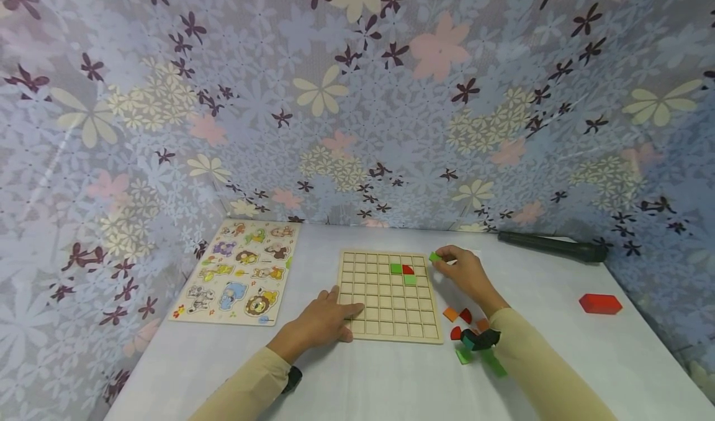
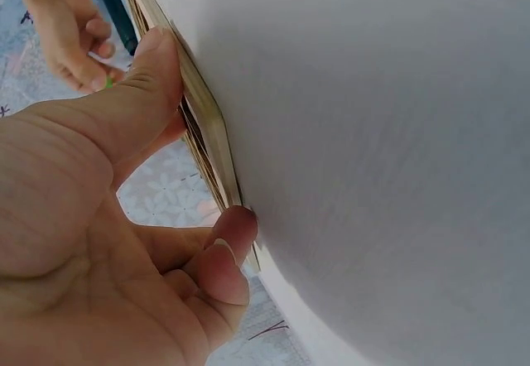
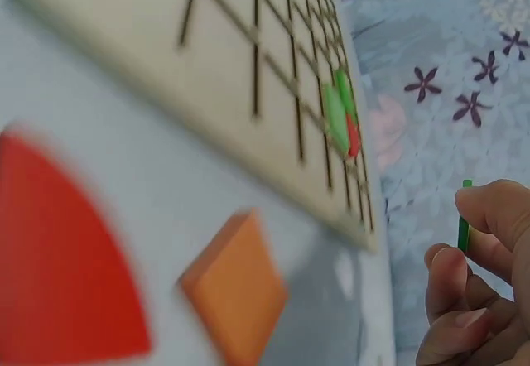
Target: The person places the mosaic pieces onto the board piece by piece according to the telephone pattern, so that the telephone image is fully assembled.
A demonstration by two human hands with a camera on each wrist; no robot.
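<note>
Green tile [image 1: 434, 257] pinched, wooden grid board [image 1: 382, 309] held.
Right hand [image 1: 462, 272] nips the tile between thumb and fingertips, just off the board's one-thirty corner. Left hand [image 1: 324, 320] bent about the seven-thirty corner, thumb and fingertips touching its edges. Three pieces [image 1: 396, 269] on grid, one o'clock.

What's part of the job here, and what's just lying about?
Job, apparently:
grid board, held by left hand
green tile, pinched by right hand
three pieces in the board's cells
loose red, orange and green pieces

Probably just lying about:
animal puzzle board
red block
dark tube
</note>
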